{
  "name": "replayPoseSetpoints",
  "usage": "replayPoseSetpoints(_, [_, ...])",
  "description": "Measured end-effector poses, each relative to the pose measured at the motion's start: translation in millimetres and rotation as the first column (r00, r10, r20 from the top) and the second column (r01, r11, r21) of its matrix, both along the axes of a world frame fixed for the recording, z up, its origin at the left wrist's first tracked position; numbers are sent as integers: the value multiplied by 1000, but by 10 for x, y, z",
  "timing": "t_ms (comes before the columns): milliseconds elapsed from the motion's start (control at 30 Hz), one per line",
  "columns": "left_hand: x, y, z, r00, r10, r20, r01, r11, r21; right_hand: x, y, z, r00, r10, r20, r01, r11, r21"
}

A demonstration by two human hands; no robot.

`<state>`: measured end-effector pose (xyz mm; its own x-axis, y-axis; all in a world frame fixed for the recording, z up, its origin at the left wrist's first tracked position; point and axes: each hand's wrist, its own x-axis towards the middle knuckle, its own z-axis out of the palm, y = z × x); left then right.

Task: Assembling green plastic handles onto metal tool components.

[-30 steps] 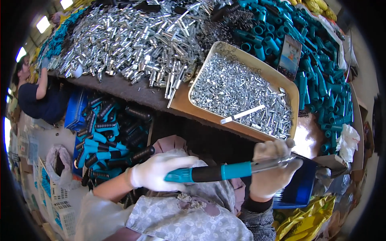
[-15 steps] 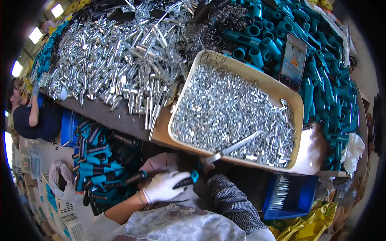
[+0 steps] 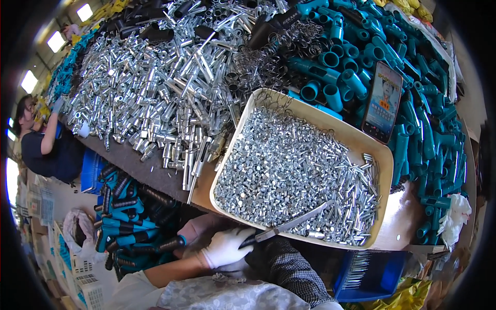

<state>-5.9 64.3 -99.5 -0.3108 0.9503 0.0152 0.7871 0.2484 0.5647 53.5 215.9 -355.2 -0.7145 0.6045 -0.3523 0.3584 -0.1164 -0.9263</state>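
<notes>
My left hand [image 3: 227,249], in a white glove, is closed around a black handle [image 3: 248,241] just below the tray's front edge. A long flat metal bar [image 3: 302,217] meets the handle's end and slants up over the tray. Whether the two are joined I cannot tell. Beneath the bar, the cream tray [image 3: 386,199] holds a heap of small silver pins [image 3: 279,160]. My right forearm [image 3: 294,268], in a dark checkered sleeve, reaches up close to the handle. Dark shadow hides the right hand's fingers.
Silver metal parts [image 3: 139,93] pile up at the left, with wire springs [image 3: 258,67] beside teal tubes [image 3: 341,77]. A phone [image 3: 382,103] leans among the tubes. Below lie teal-and-black handles [image 3: 129,227] and a blue bin [image 3: 341,289]. Another person [image 3: 49,144] works at far left.
My left hand has turned the handle and brought its end against the bar. The bar's near end now sits lower and further left. The whole view has shifted slightly.
</notes>
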Motion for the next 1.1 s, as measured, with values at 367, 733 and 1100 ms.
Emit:
replayPoseSetpoints(367, [107, 137, -152, 964, 154, 216, -49, 904, -426, 259, 34, 710, 962, 209, 175, -259, 901, 348])
replayPoseSetpoints(733, [224, 119, -518, 924, 333, 188, -248, 896, -368, 130, -451, 1069, 893, 142, 428, -428, 567, 704])
replayPoseSetpoints(1100, [238, 159, -879, 897, 338, 286, -236, 912, -337, 111, -246, 1105, 763, 204, 613, -627, 464, 626])
